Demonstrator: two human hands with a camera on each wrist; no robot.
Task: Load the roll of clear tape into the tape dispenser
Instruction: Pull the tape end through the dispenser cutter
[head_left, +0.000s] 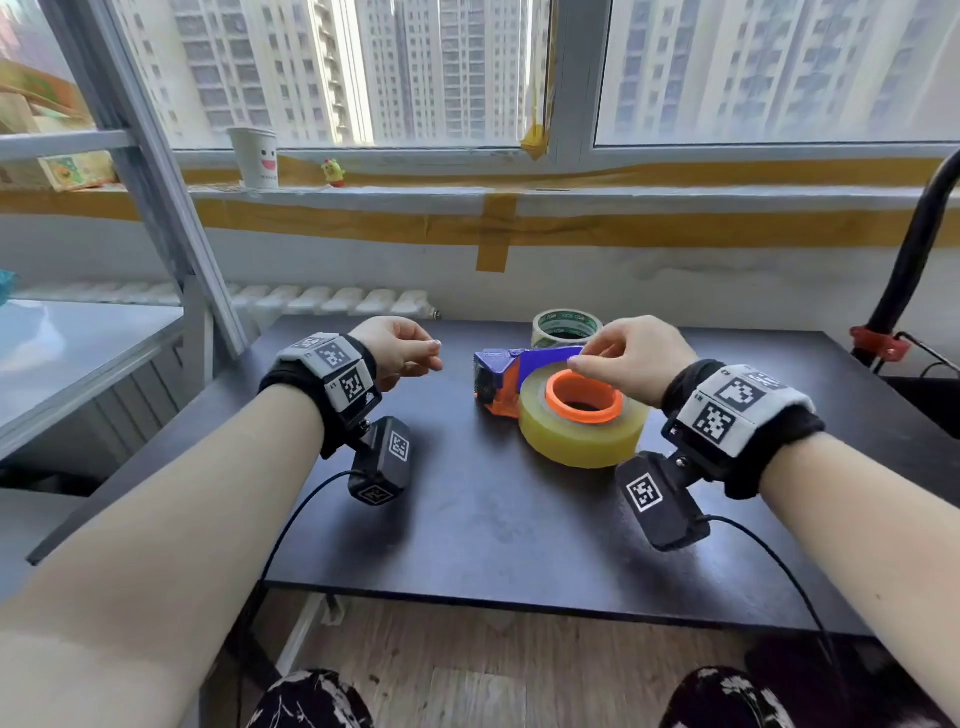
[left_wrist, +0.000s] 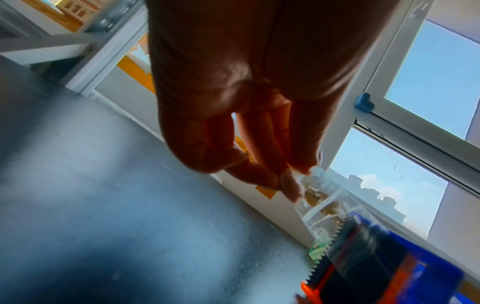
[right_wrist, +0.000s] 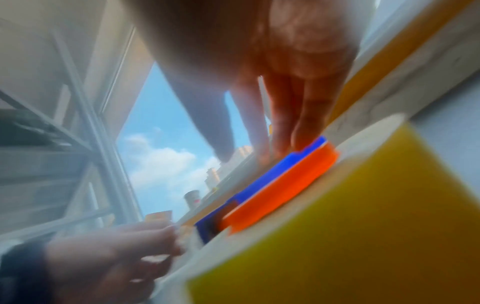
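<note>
The blue and orange tape dispenser (head_left: 498, 364) lies on its side on the black table (head_left: 467, 519). A yellowish clear tape roll (head_left: 576, 441) sits around its orange hub (head_left: 584, 397). My right hand (head_left: 587, 361) is above the hub, its fingertips (right_wrist: 293, 144) pressing on the blue frame (right_wrist: 259, 185) and the thumb held apart. My left hand (head_left: 415, 353) hovers left of the dispenser's front. Its thumb and forefinger (left_wrist: 293, 176) pinch the loose end of the clear tape strip (left_wrist: 327, 197), which runs down to the toothed blade (left_wrist: 330, 246).
A second tape roll with green print (head_left: 566, 327) stands just behind the dispenser. A black stand with a red clamp (head_left: 878, 338) is fixed at the table's right edge. A metal shelf (head_left: 78, 353) is on the left. A paper cup (head_left: 254, 156) stands on the windowsill.
</note>
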